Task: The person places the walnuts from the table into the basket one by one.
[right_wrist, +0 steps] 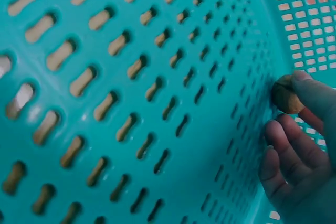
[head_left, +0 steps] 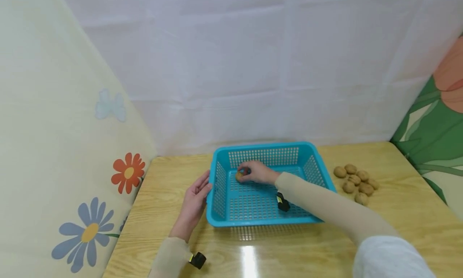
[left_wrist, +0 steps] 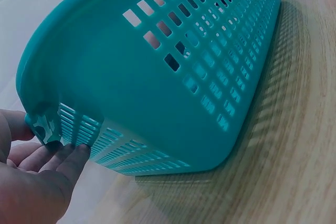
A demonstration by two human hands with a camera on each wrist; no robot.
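Observation:
A blue plastic basket (head_left: 267, 221) with perforated walls and floor stands on the wooden table. Beside its left end, my left hand (head_left: 193, 201) grips the rim, the thumb on the edge and the fingers (left_wrist: 68, 163) against the outside of the wall. Inside the basket, toward the left end, my right hand (head_left: 259, 172) pinches a walnut (right_wrist: 285, 95) between thumb and forefinger. The walnut is close to the basket floor, and the other fingers (right_wrist: 291, 145) are bent below it in the right wrist view.
Several walnuts (head_left: 349, 187) lie in a loose group on the table (head_left: 304, 250), right of the basket. A white cloth (head_left: 231, 68) hangs behind the table. Flower-printed panels (head_left: 72, 149) stand at both sides. My right forearm crosses the basket's right front rim.

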